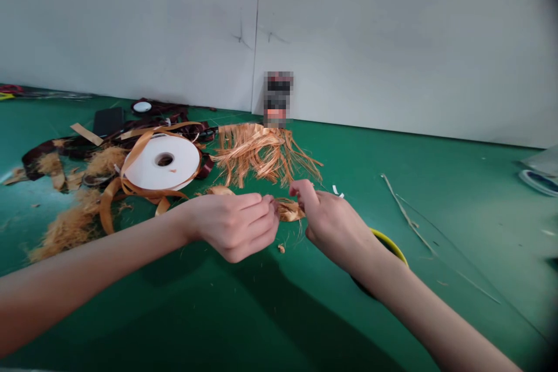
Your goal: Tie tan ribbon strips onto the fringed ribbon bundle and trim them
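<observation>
My left hand (238, 224) and my right hand (333, 221) meet over the green table (457, 197), both closed on one small piece of frayed orange ribbon (290, 209) held between them. The left fingers curl into a fist around one end, with a loop of ribbon showing behind the wrist. The right fingers pinch the other end. A small orange scrap (281, 249) lies on the table just below the hands.
A white ribbon spool (162, 161) wound with orange ribbon sits at the left among frayed orange and dark ribbon pieces. A pile of frayed orange strands (261, 154) lies behind the hands. A yellow-rimmed object (392, 244) is under my right forearm. Thin strands (410, 221) lie at the right.
</observation>
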The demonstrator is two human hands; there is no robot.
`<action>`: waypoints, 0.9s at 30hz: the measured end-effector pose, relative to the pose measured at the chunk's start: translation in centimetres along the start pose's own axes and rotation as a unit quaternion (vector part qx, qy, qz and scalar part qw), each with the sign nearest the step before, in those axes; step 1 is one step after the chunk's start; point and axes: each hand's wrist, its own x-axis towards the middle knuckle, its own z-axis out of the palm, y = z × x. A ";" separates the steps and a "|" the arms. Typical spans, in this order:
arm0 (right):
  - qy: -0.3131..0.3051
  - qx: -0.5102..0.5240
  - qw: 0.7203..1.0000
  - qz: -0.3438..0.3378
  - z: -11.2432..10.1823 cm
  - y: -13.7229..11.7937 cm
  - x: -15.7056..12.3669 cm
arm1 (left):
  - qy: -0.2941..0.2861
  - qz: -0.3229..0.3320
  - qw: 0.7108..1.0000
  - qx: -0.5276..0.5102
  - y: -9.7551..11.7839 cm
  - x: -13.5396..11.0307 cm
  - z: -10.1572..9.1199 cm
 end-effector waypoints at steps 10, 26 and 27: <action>0.063 0.037 0.995 0.062 3.3 5.4 -0.6 | -0.005 -0.220 0.971 -0.093 0.4 -2.4 0.9; 0.181 0.478 0.860 0.005 1.0 3.4 2.8 | 0.193 -0.677 0.467 -0.535 -1.3 3.3 1.4; 0.175 0.498 0.849 -0.001 0.5 3.0 2.9 | 0.209 -0.675 0.457 -0.541 -1.5 3.5 1.6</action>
